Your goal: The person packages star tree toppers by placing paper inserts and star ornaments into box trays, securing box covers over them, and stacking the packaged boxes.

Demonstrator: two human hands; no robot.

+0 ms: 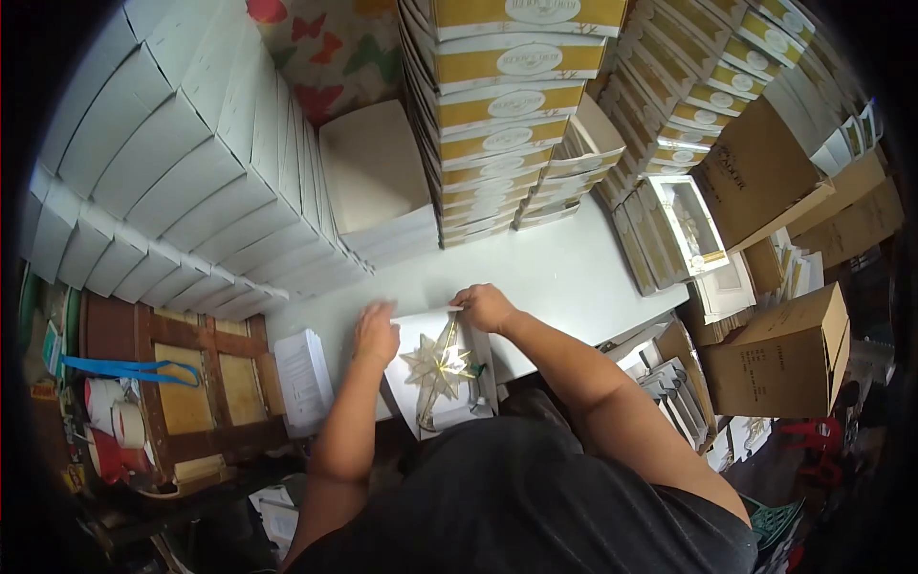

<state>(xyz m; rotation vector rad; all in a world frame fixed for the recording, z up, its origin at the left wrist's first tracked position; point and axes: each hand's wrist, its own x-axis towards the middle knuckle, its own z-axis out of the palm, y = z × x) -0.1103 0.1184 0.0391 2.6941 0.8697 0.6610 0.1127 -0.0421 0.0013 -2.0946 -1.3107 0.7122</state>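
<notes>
An open white box lies at the table's front edge, close to the body. Inside it rests a gold and silver star ornament with several points. At the box's far left corner is my left hand, its fingers slightly blurred. My right hand pinches the far right edge of the box. A small green piece shows beside the star, at the box's right side.
Tall stacks of white boxes rise at the left, gold-labelled boxes at the back. A paper stack lies left on the white table. Cardboard cartons and a windowed box stand at the right.
</notes>
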